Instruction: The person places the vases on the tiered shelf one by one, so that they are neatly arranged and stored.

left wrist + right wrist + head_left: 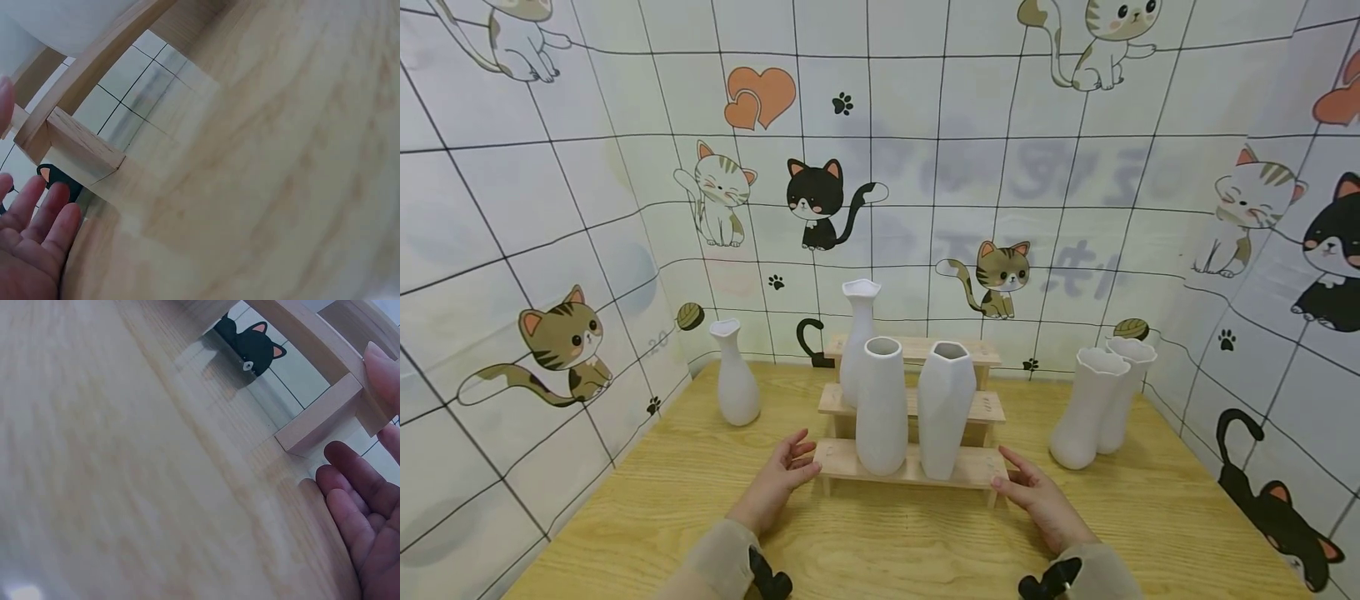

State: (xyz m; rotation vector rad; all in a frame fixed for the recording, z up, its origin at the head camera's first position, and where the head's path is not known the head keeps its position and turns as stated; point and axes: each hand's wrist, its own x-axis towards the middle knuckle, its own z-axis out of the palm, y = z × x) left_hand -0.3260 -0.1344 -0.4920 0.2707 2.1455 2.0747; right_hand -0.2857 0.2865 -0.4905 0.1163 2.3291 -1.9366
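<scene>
A three-step wooden display stand [917, 467] sits on the table. Two white vases share its lowest step: a smooth-sided vase [882, 408] and a faceted vase [946, 408]. Behind them, a slim vase with a flared rim [859, 342] rises from a higher step, its base partly hidden. My left hand [778, 479] is at the lowest step's left end, fingers loosely extended; whether it touches the wood I cannot tell. At the right end my right hand [1037, 500] rests its thumb against the front corner, the other fingers relaxed beside the stand's leg [319, 419].
To the left stands another white flared-neck vase [737, 383]. Two white vases with wavy rims, a front one [1082, 408] and a rear one [1127, 392], stand close together at the right. Cat-patterned wall covering [902, 208] encloses the wooden table [880, 550] at back and sides.
</scene>
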